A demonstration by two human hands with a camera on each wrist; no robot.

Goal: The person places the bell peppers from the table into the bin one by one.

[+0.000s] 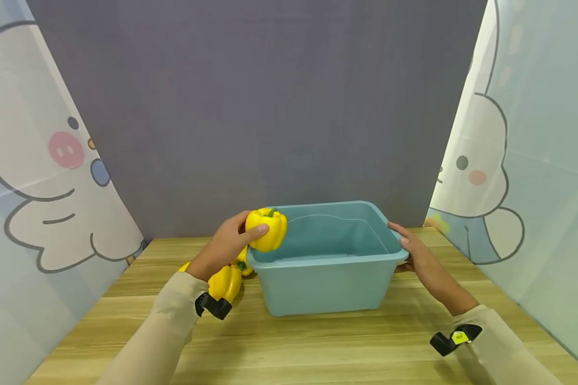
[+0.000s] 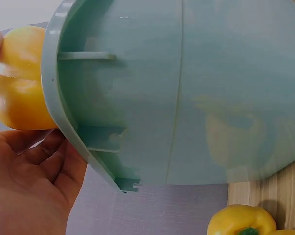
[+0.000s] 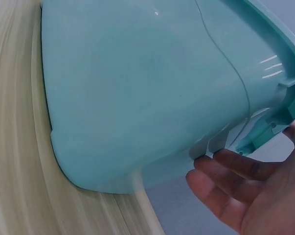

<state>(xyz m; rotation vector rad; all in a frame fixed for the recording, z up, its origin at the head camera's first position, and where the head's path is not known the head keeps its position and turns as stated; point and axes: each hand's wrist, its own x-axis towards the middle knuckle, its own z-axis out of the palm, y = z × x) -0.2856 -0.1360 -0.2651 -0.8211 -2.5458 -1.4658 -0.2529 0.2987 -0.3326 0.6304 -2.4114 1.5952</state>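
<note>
My left hand (image 1: 225, 241) holds a yellow bell pepper (image 1: 267, 231) with a green stem, thumb across its near side, over the left rim of a blue-green plastic bin (image 1: 325, 289). In the left wrist view this pepper (image 2: 22, 81) shows beyond the bin's rim, with the fingers below it close to the rim. My right hand (image 1: 421, 259) grips the bin's right rim, thumb side on top. Seen from the right wrist, its fingers (image 3: 230, 171) curl under the rim with the tips at the outer wall. The bin stands upright on the table.
More yellow bell peppers (image 1: 225, 283) lie on the wooden table (image 1: 289, 347) left of the bin, partly hidden by the left arm. A dark grey panel (image 1: 289, 107) rises behind the table. Cartoon-printed curtains (image 1: 549, 133) hang at both sides.
</note>
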